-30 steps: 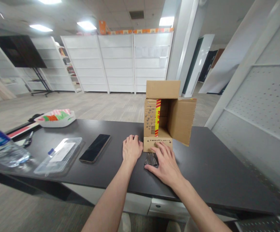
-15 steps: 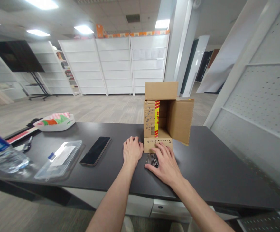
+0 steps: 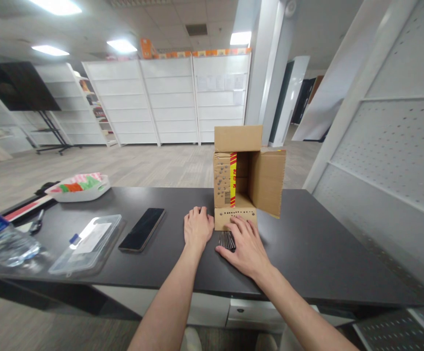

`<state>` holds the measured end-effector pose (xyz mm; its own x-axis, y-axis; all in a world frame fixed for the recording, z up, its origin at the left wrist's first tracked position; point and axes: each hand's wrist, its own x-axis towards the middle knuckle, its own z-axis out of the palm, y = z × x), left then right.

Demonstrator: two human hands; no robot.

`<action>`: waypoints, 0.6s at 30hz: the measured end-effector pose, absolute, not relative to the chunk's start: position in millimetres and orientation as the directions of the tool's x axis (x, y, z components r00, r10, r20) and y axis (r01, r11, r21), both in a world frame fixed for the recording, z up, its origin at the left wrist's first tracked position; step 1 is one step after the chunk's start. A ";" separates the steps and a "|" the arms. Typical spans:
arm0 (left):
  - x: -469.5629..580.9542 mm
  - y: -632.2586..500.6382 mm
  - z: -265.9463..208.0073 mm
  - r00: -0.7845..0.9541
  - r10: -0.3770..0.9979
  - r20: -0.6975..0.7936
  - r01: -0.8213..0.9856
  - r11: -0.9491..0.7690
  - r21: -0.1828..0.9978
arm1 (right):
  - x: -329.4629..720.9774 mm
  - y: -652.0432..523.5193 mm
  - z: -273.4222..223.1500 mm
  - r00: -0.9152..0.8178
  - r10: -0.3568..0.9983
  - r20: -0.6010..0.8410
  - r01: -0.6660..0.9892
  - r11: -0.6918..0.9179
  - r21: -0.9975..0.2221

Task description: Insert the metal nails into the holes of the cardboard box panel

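An open cardboard box [image 3: 222,187] stands on the dark table, with yellow-and-red tape along its front and many small marks or holes on its left panel. Its lower front flap [image 3: 219,220] has a row of small holes. A fan of thin metal strips [image 3: 226,240] lies just below this flap. My right hand [image 3: 246,243] is open, its fingers over the flap and its thumb apart, beside the strips. Palm down on the table, my left hand [image 3: 198,226] rests at the box's left side, fingers slightly bent, holding nothing visible.
A black phone [image 3: 142,229] and a clear plastic case [image 3: 87,243] lie left of my hands. Farther left are a water bottle [image 3: 5,243] and a white tray [image 3: 84,194] of colourful items. White shelving stands beyond the table; a perforated panel [image 3: 387,146] rises at the right.
The whole view has shifted slightly, so everything sits a little farther left. Both hands keep their places relative to the box and metal strips.
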<state>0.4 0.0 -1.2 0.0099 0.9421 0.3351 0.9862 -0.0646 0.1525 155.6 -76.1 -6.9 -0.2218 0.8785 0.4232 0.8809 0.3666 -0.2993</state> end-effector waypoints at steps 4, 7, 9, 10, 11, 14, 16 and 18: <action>0.1 -0.3 0.3 0.010 0.945 0.326 0.985 -0.065 0.159 | 155.1 -77.6 -4.4 -0.223 0.876 0.429 0.876 0.373 -0.306; 0.2 0.0 1.2 0.006 0.953 0.303 0.985 -0.058 0.163 | 154.3 -80.4 -1.7 -0.244 0.857 0.454 0.861 0.406 -0.305; 0.4 0.3 1.3 0.003 0.955 0.295 0.985 -0.053 0.163 | 153.8 -82.6 -0.5 -0.265 0.843 0.468 0.851 0.433 -0.298; 0.5 0.5 1.2 0.003 0.956 0.294 0.986 -0.053 0.161 | 153.7 -83.7 -0.1 -0.276 0.838 0.471 0.846 0.444 -0.294; 0.6 0.7 1.0 0.003 0.956 0.295 0.986 -0.053 0.160 | 153.6 -84.7 0.1 -0.286 0.835 0.470 0.842 0.453 -0.292; 0.5 0.9 0.0 0.003 0.954 0.301 0.986 -0.052 0.155 | 153.8 -87.3 0.7 -0.322 0.832 0.452 0.827 0.479 -0.293; 0.3 0.8 -0.6 0.004 0.953 0.303 0.987 -0.053 0.154 | 154.2 -88.4 1.4 -0.357 0.828 0.432 0.811 0.504 -0.297; 0.1 0.7 -1.0 0.005 0.952 0.308 0.986 -0.056 0.155 | 154.7 -88.8 2.3 -0.394 0.821 0.412 0.792 0.531 -0.302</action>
